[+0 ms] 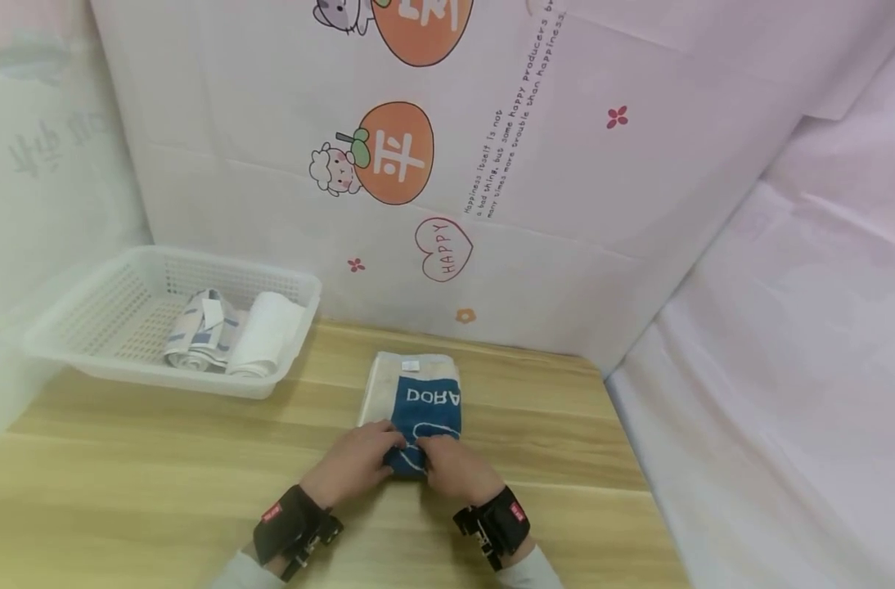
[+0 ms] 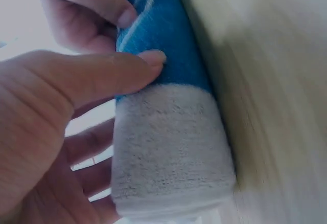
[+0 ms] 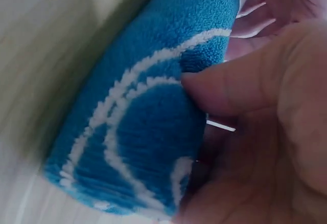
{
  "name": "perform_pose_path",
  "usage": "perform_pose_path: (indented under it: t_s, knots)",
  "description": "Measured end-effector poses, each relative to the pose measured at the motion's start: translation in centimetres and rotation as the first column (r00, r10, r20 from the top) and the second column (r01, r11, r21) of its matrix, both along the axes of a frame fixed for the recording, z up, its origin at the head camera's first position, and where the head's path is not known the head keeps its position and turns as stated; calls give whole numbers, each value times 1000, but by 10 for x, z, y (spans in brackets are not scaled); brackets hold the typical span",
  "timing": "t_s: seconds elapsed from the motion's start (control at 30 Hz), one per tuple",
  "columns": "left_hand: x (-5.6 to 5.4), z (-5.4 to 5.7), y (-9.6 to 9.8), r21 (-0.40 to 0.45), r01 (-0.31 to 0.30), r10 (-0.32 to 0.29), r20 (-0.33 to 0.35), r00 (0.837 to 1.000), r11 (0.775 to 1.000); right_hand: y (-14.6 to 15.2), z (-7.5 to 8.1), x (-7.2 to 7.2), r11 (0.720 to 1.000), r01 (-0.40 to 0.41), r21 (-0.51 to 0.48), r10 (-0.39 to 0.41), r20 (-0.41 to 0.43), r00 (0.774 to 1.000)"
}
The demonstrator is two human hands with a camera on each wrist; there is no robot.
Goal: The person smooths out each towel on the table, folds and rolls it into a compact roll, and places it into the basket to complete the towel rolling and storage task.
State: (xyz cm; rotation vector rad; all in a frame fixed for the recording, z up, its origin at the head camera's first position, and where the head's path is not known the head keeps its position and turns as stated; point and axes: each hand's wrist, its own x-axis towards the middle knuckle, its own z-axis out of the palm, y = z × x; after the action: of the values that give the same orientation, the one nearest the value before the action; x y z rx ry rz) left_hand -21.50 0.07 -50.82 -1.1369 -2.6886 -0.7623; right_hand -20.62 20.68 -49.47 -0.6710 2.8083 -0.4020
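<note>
A folded towel (image 1: 427, 401), cream and blue with pale lettering and curved lines, lies on the wooden table. My left hand (image 1: 355, 462) holds the left part of its near edge. In the left wrist view the thumb lies over the blue-and-cream towel (image 2: 168, 142), with the other fingers behind it. My right hand (image 1: 456, 468) grips the same edge on the right. Its thumb presses on the blue part of the towel (image 3: 148, 127) in the right wrist view, and its other fingers are partly hidden. That near edge looks thick and rounded.
A white plastic basket (image 1: 175, 378) stands at the back left. Inside are a rolled patterned towel (image 1: 200, 331) and a rolled white towel (image 1: 267, 335). Printed cloth (image 1: 550, 270) hangs behind the wooden table (image 1: 550, 425), and pale cloth (image 1: 786, 368) hangs along the right side.
</note>
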Motion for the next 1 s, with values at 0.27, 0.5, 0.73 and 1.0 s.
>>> perform_pose_path:
  t_s: [0.27,0.5,0.73,1.0]
  knots:
    - [-7,2,1,8,124,-124,108,986,992,11,3,9,992,50,-120,-35,124,992]
    - [-40,2,1,37,170,-173,314,934,985,-1,25,27,998,46,35,-40,-154,987]
    - [-44,8,-2,108,117,-143,276,950,987,-10,12,16,996,29,84,-6,-263,965]
    - [-19,4,5,-33,22,-21,40,999,999,5,1,-13,998,-52,-21,49,-140,989]
